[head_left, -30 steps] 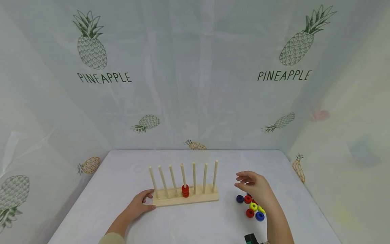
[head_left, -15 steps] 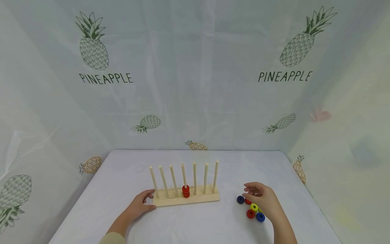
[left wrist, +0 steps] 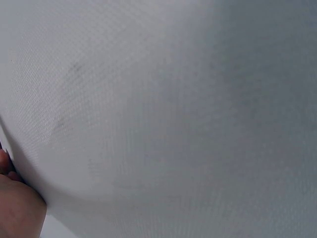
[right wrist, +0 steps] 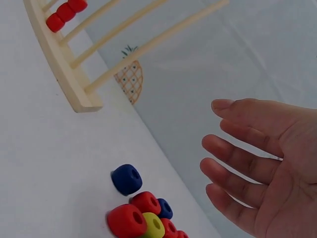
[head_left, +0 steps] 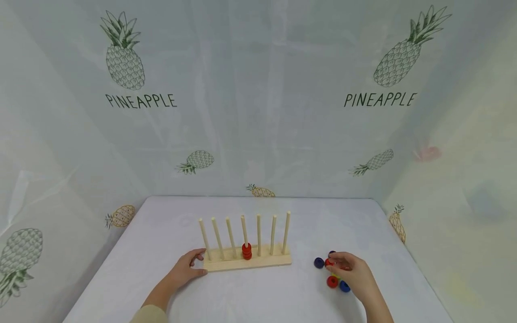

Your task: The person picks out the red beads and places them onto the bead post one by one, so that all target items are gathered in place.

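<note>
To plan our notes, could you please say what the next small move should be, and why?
I'd suggest the right hand pinch the upper red bead beside it in the head view: that hand looks open and empty, and the left hand is at the wooden rack.

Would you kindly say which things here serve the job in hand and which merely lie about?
Likely the job:
wooden peg rack
left hand at its end
stacked red beads on the middle peg
loose red beads, blue beads, yellow bead
right hand by these

Background (no stray items seen):
pineapple-print sheet
white tabletop
</note>
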A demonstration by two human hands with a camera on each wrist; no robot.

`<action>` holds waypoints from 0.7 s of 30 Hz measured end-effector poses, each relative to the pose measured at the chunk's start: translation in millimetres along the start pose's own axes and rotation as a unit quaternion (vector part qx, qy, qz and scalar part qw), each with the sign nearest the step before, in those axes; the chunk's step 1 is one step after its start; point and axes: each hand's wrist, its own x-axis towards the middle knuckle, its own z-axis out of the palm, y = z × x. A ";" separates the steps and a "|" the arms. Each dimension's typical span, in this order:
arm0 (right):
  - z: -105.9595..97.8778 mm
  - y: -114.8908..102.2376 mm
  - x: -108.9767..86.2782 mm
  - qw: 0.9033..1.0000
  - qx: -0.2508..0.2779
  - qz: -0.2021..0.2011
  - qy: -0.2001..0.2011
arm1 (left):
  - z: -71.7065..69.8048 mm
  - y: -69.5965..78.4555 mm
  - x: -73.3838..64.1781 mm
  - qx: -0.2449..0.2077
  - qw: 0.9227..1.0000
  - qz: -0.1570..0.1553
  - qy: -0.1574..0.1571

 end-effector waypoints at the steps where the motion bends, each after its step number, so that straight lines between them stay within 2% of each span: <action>1: 1.0 1.9 0.1 1.000 0.001 0.004 0.000 | -0.2 1.2 -0.4 0.001 1.000 -0.002 0.000; 8: 5.9 14.9 -0.1 0.999 0.023 0.039 -0.001 | -0.4 7.7 -1.9 -0.004 1.000 -0.007 0.000; 21: 14.1 38.8 2.9 0.999 -0.008 0.038 0.019 | -0.8 7.6 -2.1 -0.007 1.000 -0.017 0.004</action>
